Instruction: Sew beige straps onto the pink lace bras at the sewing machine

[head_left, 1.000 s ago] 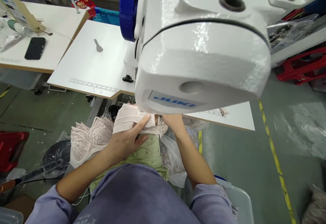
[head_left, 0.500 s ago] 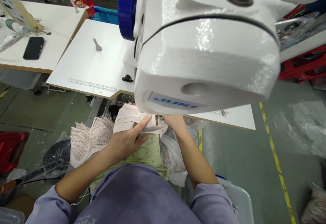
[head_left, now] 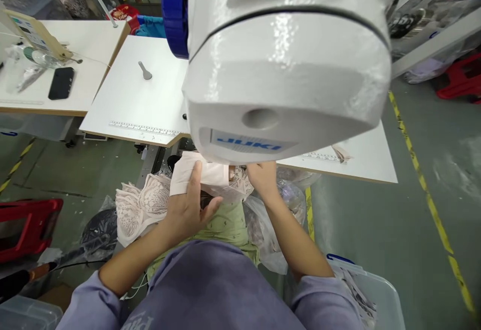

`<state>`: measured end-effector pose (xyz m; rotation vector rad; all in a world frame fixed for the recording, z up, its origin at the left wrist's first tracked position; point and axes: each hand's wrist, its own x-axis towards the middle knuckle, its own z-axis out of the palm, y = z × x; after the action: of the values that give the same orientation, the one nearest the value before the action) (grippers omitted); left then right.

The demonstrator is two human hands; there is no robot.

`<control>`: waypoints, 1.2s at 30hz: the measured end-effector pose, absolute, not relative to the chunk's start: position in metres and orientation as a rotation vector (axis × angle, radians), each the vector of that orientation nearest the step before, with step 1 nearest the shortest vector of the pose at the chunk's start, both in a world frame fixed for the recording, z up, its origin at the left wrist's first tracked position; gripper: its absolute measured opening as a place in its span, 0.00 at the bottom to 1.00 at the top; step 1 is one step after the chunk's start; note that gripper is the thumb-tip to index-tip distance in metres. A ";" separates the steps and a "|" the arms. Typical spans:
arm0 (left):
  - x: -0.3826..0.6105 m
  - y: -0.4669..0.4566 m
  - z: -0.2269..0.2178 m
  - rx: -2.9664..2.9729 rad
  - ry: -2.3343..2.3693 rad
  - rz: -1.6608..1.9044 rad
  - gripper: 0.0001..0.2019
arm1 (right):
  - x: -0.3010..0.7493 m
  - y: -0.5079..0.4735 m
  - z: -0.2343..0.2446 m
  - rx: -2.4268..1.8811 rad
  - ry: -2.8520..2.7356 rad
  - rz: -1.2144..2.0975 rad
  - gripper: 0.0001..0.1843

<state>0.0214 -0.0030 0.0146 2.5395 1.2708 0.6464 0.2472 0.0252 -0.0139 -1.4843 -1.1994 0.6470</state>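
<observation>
Two hands are up at the front of the white Juki sewing machine head [head_left: 285, 59], which fills most of the view, so a lot of the action is hidden under it. The left hand [head_left: 188, 210] lies flat on a pale pink fabric piece [head_left: 210, 175] just below the machine's front edge, palm down, fingers straight and pointing toward the machine, thumb splayed out to the side. It's pressing, not pinching. The right hand [head_left: 263, 180] is right beside it, also just under the machine's front edge, but its fingers disappear beneath the housing, so I can't tell whether it's gripping anything or lying flat.

The pink piece sits tucked partly under the machine, touching the left hand, with a lacy edge showing between the two hands. A heap of pale lace garments [head_left: 141, 205] hangs down-left of the machine, next to the left forearm. Below the hands there's green dotted cloth [head_left: 221, 225] and a crumpled clear plastic bag [head_left: 263, 230].

The blue handwheel [head_left: 175, 12] sticks out at the machine's upper left. Left of the machine is the white table [head_left: 124, 104] with a printed ruler strip [head_left: 145, 129] along its near edge and a small grey tool [head_left: 145, 71] on it. Further left, on a neighbouring table, lies a black phone [head_left: 61, 82]. Way down-left of the machine there's a red crate [head_left: 26, 227] on the floor, and to the lower right a yellow floor line [head_left: 424, 190].
</observation>
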 end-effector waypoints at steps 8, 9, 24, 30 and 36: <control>0.023 -0.003 0.015 2.620 1.219 0.707 0.43 | 0.253 -0.001 -0.037 -1.482 -1.093 0.708 0.12; 0.023 -0.003 0.015 2.622 1.219 0.701 0.43 | 0.252 -0.004 -0.038 -1.483 -1.088 0.730 0.11; 0.031 -0.011 0.014 2.712 1.215 0.566 0.44 | 0.242 -0.031 -0.042 -1.342 -1.101 0.855 0.11; 0.031 -0.013 0.013 2.699 1.185 0.568 0.43 | 0.240 -0.034 -0.034 -1.344 -1.155 0.789 0.10; 0.031 -0.011 0.015 2.699 1.188 0.562 0.42 | 0.228 -0.027 -0.022 -1.372 -1.259 0.626 0.11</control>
<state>0.0306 -0.0105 0.0149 2.6989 1.1883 0.5625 0.2279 -0.0275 -0.0224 -1.3719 -1.2595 0.6255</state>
